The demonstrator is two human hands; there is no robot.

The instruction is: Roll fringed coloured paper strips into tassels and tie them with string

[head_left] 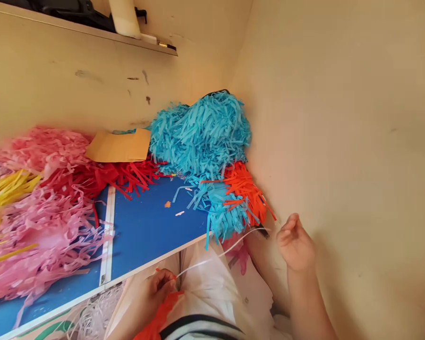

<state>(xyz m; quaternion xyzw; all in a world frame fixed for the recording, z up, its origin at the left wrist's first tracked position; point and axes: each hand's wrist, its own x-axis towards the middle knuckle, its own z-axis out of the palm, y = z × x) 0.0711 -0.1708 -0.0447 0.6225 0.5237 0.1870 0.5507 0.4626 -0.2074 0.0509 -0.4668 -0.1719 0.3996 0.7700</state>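
My left hand point(161, 285) is low over my lap, its fingers pinched together on a thin white string point(233, 248) and a bit of orange tissue paper. Orange paper fringe point(159, 318) hangs below that hand, partly hidden by my forearm. The string curves up through the air towards my right hand point(297, 245), raised beside the wall with its fingers curled closed. Against the pale wall the string's far end is hard to make out, though it leads to those fingers. Nearby at the table corner lie blue paper fringe point(226, 212) and orange-red fringe point(248, 193).
A large blue fringe heap point(205, 132) fills the corner of the blue table point(152, 222). Pink fringe point(53, 236), red fringe point(134, 177) and yellow fringe point(10, 189) lie left, with a brown envelope point(120, 145) on top. A shelf point(92, 32) hangs above; white strings point(95, 314) lie below.
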